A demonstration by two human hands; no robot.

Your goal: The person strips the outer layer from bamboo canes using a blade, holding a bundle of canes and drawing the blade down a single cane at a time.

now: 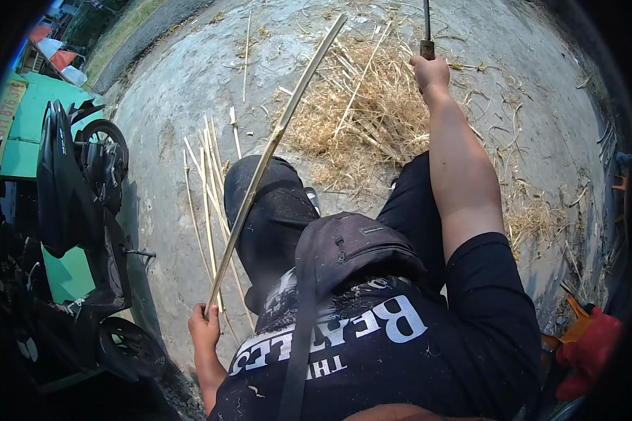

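Note:
My left hand (204,325), low at the left, is closed around the near end of a long split bamboo strip (263,161). The strip slants up and right across my left knee, its far end free in the air over the ground. Out ahead at the upper right, my right hand (432,74) grips the handle of a long, narrow-bladed knife (427,48). Its blade points away from me and runs out of view at the top. The knife and the strip are well apart. Beyond my knees lies a heap of pale shavings (372,105).
Several thin bamboo strips (206,189) lie on the concrete ground (165,210) left of my knee. A black motorbike (84,189) stands at the left. A red cloth-like thing (590,351) is at the lower right. A dark bag (358,245) rests at my waist.

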